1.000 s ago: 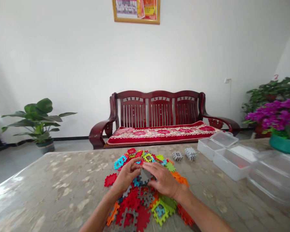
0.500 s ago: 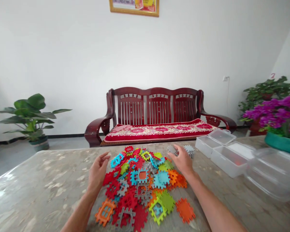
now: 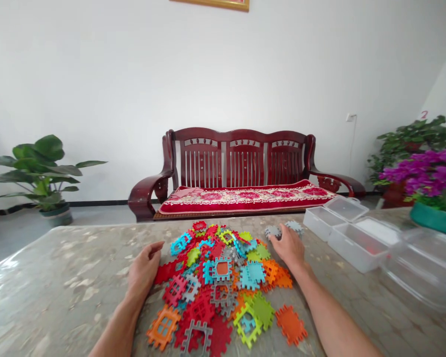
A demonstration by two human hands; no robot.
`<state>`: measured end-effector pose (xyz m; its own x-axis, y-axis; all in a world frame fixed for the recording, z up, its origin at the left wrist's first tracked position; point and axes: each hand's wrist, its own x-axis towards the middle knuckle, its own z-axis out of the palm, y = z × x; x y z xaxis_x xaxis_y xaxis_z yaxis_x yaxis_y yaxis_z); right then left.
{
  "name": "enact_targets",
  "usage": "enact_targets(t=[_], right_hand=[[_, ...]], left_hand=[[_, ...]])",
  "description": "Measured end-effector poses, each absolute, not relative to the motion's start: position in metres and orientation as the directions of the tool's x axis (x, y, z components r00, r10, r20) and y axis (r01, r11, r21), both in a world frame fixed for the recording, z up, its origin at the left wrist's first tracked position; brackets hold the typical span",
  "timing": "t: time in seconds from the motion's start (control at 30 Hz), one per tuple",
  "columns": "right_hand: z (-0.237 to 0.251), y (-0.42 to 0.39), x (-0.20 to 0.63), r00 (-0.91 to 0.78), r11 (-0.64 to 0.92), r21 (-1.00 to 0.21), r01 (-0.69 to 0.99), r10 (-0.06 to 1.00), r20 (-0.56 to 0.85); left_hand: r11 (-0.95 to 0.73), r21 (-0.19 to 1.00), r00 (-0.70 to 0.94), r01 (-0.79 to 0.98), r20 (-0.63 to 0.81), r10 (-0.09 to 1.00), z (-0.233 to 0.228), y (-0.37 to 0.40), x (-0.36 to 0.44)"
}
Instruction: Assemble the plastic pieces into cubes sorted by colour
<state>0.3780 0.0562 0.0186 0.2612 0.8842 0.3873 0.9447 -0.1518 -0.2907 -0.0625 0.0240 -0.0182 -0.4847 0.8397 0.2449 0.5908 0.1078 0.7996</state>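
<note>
A heap of interlocking plastic tiles (image 3: 252,273) in red, orange, green, blue and grey covers the middle of the table. My right hand (image 3: 290,248) is beyond the heap's right side, with thumb and fingers on a grey notched tile (image 3: 272,231) close to the tabletop. Just right of that tile, partly behind my fingers, lie more grey tiles (image 3: 294,227). Left of the heap, my left hand (image 3: 145,265) hovers with loosely bent fingers and nothing visible in them. An orange square tile (image 3: 291,325) lies apart at the near right; an orange window tile (image 3: 163,327) is at the near left.
Clear plastic boxes (image 3: 357,250) with raised lids stand on the right of the table (image 3: 74,282). A transparent lid or container (image 3: 423,270) is beside them. Purple flowers in a teal pot (image 3: 434,218) stand farther right. A wooden bench (image 3: 241,158) is behind the table.
My right hand has shifted slightly right with the grey tile, closer to the other grey tiles. My left hand has drawn a little to the left. The view has tilted slightly down.
</note>
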Motion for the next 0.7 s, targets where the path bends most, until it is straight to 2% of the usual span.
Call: enact_targets(t=[0.3,0.5,0.63,0.7], right_hand=[[0.009,0.063,0.385,0.258,-0.133,-0.296,0.946,0.862,0.437],[0.01,0.06,0.382,0.275,-0.17,-0.282,0.944,0.876,0.396],[0.01,0.055,0.38,0.285,-0.159,-0.325,0.932,0.877,0.387],[0.008,0.052,0.381,0.287,-0.131,-0.352,0.927,0.852,0.438]], left_hand=[[0.123,0.769,-0.465,0.627,0.243,0.851,-0.011,0.018,-0.058],[0.144,0.745,-0.459,0.651,0.235,0.857,-0.004,0.016,-0.053],[0.172,0.722,-0.462,0.671,0.225,0.858,0.003,0.012,-0.049],[0.179,0.714,-0.461,0.677,0.222,0.859,0.005,0.011,-0.048]])
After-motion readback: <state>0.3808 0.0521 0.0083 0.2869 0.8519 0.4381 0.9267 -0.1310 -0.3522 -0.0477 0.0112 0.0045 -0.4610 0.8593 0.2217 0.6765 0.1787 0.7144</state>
